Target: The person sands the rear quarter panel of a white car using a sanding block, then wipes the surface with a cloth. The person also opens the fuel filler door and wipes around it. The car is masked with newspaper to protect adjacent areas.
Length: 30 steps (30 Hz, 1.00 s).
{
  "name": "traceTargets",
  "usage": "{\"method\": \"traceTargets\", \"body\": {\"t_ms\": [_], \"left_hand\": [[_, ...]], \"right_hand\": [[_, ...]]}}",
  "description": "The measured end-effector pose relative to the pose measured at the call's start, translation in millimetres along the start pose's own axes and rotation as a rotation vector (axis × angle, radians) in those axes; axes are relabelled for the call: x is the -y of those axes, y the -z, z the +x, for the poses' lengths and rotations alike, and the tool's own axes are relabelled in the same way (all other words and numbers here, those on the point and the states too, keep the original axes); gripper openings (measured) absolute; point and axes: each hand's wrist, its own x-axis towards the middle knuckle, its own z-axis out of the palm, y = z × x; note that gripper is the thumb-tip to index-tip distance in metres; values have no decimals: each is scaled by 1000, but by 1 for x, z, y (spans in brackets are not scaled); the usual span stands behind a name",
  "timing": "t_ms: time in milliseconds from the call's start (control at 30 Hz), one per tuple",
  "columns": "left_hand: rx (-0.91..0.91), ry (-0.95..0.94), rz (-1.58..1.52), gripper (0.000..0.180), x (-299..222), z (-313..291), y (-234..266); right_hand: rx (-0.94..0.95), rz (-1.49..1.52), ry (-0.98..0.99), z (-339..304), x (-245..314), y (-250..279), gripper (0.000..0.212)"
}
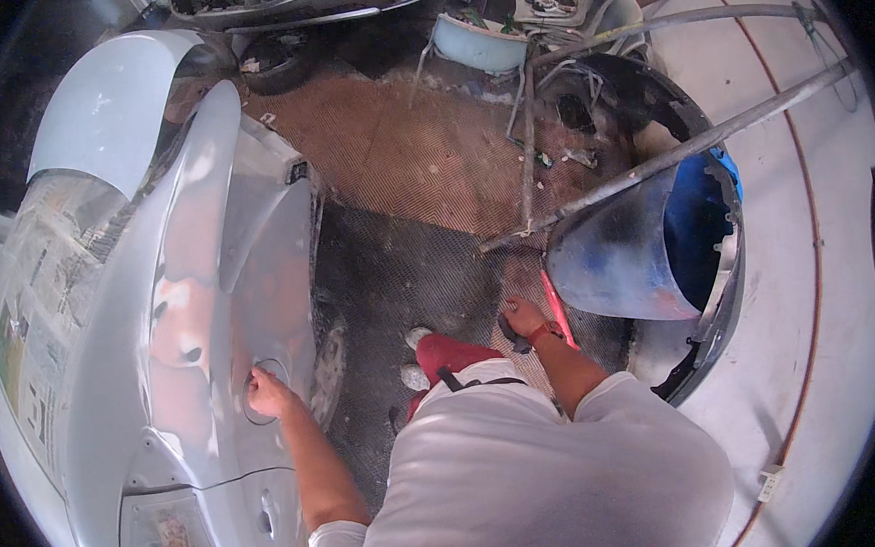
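Note:
A silver-grey car body [91,345] fills the left side, its rear quarter panel [200,318] patched with pinkish filler and dull sanded areas. My left hand [270,393] is at the round fuel flap [258,413] on that panel, its fingers curled; whatever they pinch is hidden. Low by my right side, my right hand [524,316] is closed around a dark flat pad [511,335], whose exact kind I cannot make out. A red band circles my right wrist.
Newspaper [43,298] covers the car's rear window. At right, a blue barrel [616,242] lies beside a black bumper [726,326] and a metal pipe frame [671,159]. A light blue basin [481,42] and a tyre [276,63] are farther back. Brown matting [390,156] covers the floor.

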Motion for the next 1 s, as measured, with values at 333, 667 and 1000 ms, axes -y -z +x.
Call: {"method": "traceTargets", "body": {"t_ms": [333, 667, 1000], "left_hand": [[-122, -25, 3, 38, 9, 14, -21], [188, -288, 813, 37, 5, -59, -55], [1282, -457, 423, 26, -41, -117, -280]], "right_hand": [[-132, 17, -187, 34, -64, 1, 53], [-170, 95, -176, 194, -87, 101, 46], [-216, 462, -65, 425, 54, 300, 55]]}}
